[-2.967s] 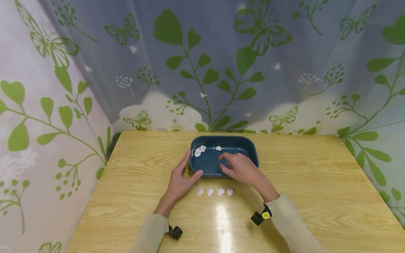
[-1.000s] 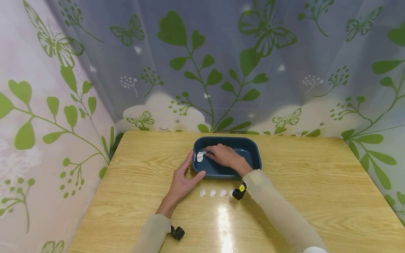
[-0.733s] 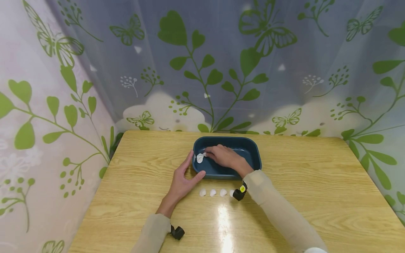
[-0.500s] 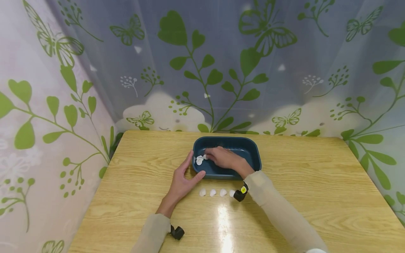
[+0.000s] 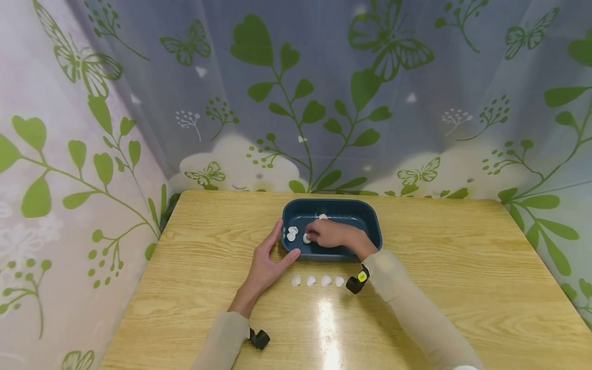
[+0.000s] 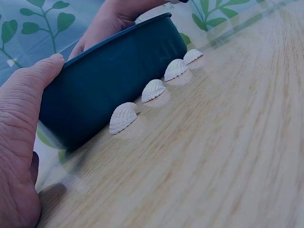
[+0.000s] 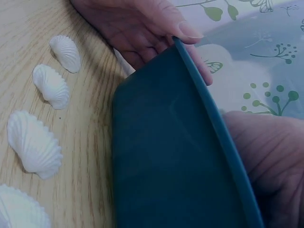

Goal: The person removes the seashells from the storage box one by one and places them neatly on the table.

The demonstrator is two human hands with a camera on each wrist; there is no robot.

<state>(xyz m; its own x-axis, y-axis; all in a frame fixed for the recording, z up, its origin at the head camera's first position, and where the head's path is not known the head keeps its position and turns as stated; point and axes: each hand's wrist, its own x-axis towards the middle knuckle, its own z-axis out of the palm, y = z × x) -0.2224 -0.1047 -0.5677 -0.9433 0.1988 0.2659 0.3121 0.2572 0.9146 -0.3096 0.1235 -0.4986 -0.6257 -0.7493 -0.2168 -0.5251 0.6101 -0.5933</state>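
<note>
A dark blue rectangular tub point(image 5: 332, 257) stands near the back of the table. My left hand point(image 5: 264, 264) grips its near left corner, thumb at the near rim and fingers along the left end. Inside the tub my right hand point(image 5: 329, 234) pinches a white seashell point(image 5: 307, 238); the tub wall hides these fingertips in the right wrist view. White shells point(image 5: 292, 234) lie together at the tub's left end. Another shell point(image 5: 322, 217) shows behind the right hand, partly hidden. Outside, several ribbed shells point(image 6: 124, 118) form a row along the near side.
The wooden table point(image 5: 208, 226) reaches out on both sides of the tub. A patterned curtain point(image 5: 324, 103) hangs behind the table, another one at the left. Black wrist cameras point(image 5: 260, 340) sit on both wrists.
My right hand reached into the tub's left end, then drew right and nearer with a shell. The left-end shells shifted slightly nearer. The back shell came into view again. My left hand stayed put.
</note>
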